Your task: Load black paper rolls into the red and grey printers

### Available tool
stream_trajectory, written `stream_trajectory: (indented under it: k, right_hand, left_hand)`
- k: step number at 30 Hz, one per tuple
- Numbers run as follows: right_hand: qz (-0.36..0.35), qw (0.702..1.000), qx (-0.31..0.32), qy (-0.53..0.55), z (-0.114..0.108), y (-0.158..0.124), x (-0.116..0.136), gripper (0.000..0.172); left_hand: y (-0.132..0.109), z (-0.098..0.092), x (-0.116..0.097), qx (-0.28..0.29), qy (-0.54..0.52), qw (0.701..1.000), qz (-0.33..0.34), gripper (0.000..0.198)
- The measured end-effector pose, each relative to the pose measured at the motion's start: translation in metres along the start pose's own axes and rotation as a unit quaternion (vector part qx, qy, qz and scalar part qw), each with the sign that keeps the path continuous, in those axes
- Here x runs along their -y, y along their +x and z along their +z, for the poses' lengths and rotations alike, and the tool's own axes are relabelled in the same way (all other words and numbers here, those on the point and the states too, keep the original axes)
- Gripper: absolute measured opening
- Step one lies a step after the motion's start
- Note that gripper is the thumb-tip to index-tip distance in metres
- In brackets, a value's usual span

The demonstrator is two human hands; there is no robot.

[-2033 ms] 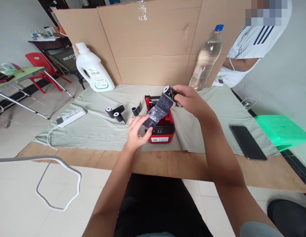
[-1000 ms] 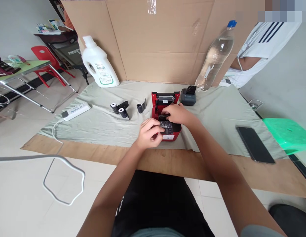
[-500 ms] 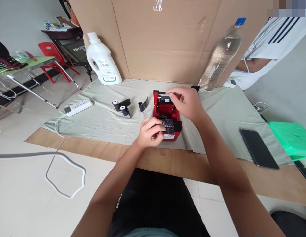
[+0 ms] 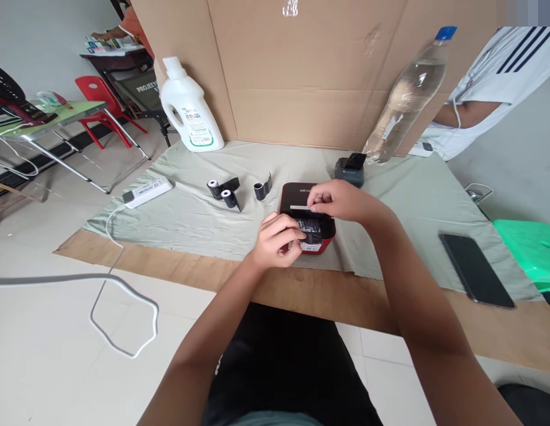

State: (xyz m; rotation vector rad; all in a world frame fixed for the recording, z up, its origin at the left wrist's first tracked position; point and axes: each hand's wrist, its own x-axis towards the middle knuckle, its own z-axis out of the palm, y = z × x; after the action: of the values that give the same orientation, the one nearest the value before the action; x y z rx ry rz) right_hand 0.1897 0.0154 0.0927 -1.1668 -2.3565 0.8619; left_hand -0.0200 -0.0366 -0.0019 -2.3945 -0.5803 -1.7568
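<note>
A red and black receipt printer (image 4: 297,198) sits on the cloth in front of me, its black lid down or nearly down. A strip of dark printed paper (image 4: 311,227) comes out over the printer's front. My left hand (image 4: 278,241) pinches this strip at the front left edge, thumb and fingers curled together. On the right part of the lid rests my right hand (image 4: 339,200), its fingers bent and touching the lid near a white label. The paper roll inside is hidden. Left of the printer lie several small dark paper rolls (image 4: 230,199) with loose ends.
Behind the printer is a small dark grey device (image 4: 351,171). A white jug (image 4: 190,112) and a water bottle (image 4: 405,100) stand before a cardboard panel (image 4: 301,77). A power strip (image 4: 148,192) lies left, a phone (image 4: 476,269) right. A person's white sleeve (image 4: 510,65) shows beyond.
The printer lid, raised before, has swung down toward me with my right hand. My left hand stays at the paper strip. The view has shifted slightly.
</note>
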Motion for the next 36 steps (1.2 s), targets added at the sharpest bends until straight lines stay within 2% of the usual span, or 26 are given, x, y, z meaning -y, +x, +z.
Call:
stream_trajectory:
  k: [2, 5, 7, 9, 11, 13, 15, 17, 19, 21, 23, 29, 31, 33, 35, 36]
  right_hand:
    - [0.019, 0.999, 0.025, -0.004, 0.005, -0.001, -0.003, 0.006]
    - [0.048, 0.997, -0.012, -0.052, 0.012, -0.003, -0.005, 0.011]
    - [0.087, 0.991, -0.06, -0.087, 0.014, -0.006, -0.005, 0.027]
    - [0.151, 0.98, -0.091, -0.096, 0.013, -0.01, -0.003, 0.051]
    - [0.211, 0.972, -0.079, -0.069, 0.01, -0.013, -0.002, 0.072]
    - [0.239, 0.97, -0.038, -0.007, 0.007, -0.015, -0.002, 0.082]
    - [0.242, 0.968, 0.002, 0.063, 0.005, -0.015, -0.003, 0.083]
    - [0.235, 0.967, 0.012, 0.096, 0.005, -0.014, -0.006, 0.081]
    - [0.235, 0.968, -0.001, 0.092, 0.006, -0.011, -0.009, 0.08]
    - [0.249, 0.964, -0.014, 0.088, 0.007, -0.008, -0.012, 0.082]
    - [0.264, 0.959, -0.017, 0.097, 0.008, -0.005, -0.014, 0.088]
    - [0.269, 0.948, -0.034, 0.167, 0.018, -0.006, -0.018, 0.096]
    - [0.251, 0.946, -0.081, 0.187, 0.03, -0.014, -0.021, 0.096]
    - [0.202, 0.942, -0.163, 0.213, 0.048, -0.029, -0.025, 0.086]
    - [0.132, 0.94, -0.206, 0.24, 0.068, -0.046, -0.03, 0.073]
    - [0.101, 0.944, -0.207, 0.238, 0.076, -0.055, -0.032, 0.073]
  left_hand:
    - [0.0, 0.0, 0.0, -0.004, -0.01, 1.0, -0.001, 0.017]
    - [0.0, -0.002, 0.001, -0.01, -0.013, 1.0, 0.001, 0.016]
    - [0.001, -0.004, 0.0, -0.008, -0.013, 1.0, -0.006, 0.014]
    - [0.003, -0.007, -0.001, 0.011, -0.034, 0.999, -0.024, 0.016]
    - [0.006, -0.01, -0.002, 0.032, -0.072, 0.995, -0.068, 0.024]
    - [0.007, -0.009, -0.001, 0.02, -0.092, 0.983, -0.161, 0.029]
    - [0.005, -0.005, 0.004, -0.03, -0.082, 0.952, -0.295, 0.02]
    - [0.001, 0.0, 0.012, -0.071, -0.088, 0.897, -0.428, 0.011]
    - [-0.004, 0.006, 0.021, -0.072, -0.135, 0.835, -0.528, 0.021]
    - [-0.009, 0.009, 0.029, -0.046, -0.19, 0.789, -0.582, 0.025]
    - [-0.012, 0.011, 0.033, -0.024, -0.22, 0.773, -0.594, 0.027]
    - [-0.013, 0.009, 0.039, 0.003, -0.241, 0.781, -0.577, 0.032]
    - [-0.01, 0.006, 0.036, 0.014, -0.216, 0.811, -0.543, 0.034]
    - [-0.006, 0.0, 0.028, 0.036, -0.171, 0.861, -0.478, 0.033]
    - [-0.004, -0.007, 0.016, 0.09, -0.139, 0.899, -0.406, 0.031]
    - [-0.004, -0.011, 0.009, 0.128, -0.136, 0.908, -0.374, 0.03]
